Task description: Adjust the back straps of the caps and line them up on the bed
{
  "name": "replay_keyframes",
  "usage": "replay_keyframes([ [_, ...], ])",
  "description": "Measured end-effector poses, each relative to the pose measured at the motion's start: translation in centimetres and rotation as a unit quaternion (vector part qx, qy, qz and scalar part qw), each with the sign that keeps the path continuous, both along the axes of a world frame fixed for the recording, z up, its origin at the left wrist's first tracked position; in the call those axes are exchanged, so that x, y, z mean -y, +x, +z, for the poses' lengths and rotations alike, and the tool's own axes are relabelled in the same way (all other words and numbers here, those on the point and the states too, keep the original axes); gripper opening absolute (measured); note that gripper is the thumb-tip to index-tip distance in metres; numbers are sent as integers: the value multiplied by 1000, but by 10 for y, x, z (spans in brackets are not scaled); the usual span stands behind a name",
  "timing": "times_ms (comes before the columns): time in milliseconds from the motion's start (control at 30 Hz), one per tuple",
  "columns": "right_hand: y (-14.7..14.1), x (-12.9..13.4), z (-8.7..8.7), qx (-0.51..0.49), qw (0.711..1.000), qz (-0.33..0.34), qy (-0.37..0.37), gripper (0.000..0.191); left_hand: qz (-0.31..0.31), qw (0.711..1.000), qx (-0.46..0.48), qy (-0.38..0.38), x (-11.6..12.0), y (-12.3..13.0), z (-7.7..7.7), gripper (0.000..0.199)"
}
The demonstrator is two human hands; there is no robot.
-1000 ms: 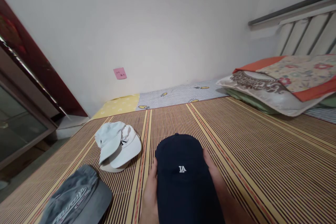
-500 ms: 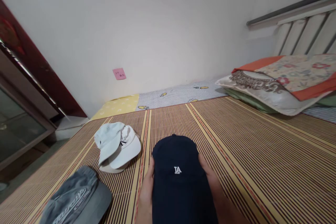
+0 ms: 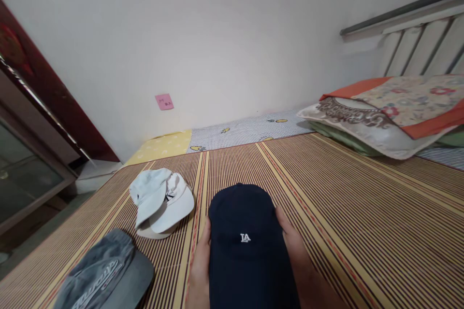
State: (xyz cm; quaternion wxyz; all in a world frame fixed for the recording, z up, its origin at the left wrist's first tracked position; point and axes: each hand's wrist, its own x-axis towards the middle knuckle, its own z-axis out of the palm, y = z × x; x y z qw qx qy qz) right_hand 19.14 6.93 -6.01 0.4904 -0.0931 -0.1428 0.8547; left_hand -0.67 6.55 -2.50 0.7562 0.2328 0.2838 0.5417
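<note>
Over the last second the navy cap (image 3: pixel 246 212) had shifted slightly to the left across the striped mat (image 3: pixel 362 193), most of that within the first half second; since then it had hardly moved, and its white lettering sat only a touch lower in view. The left hand (image 3: pixel 198 270) and the right hand (image 3: pixel 299 256) had gone along with it, so the cap remained fully under control, and the handling looked close to a pause. The grip was a two-handed one, spread to the width of the cap and closed against its opposite sides, with a thumb along either edge; the remaining fingers were largely hidden, so how they curled underneath could not be told. The cap was low in the middle of the view, crown pointing away from the person, brim toward them and cut off by the lower edge. Whether its underside touched the mat was not clear. To the left, nothing had been disturbed: the pale blue cap (image 3: pixel 150 190) overlapped the white cap (image 3: pixel 174 212), with a beige brim (image 3: pixel 155 233) showing beneath them, and the grey cap (image 3: pixel 108 270) lay nearer the person, well apart from the left hand.
</note>
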Motion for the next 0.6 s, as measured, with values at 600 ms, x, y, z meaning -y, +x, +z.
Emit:
replay_keyframes([
  [600, -9, 0, 25, -3, 1000, -8, -14, 73, -54, 995, 78, 12, 17, 8, -23, 64],
])
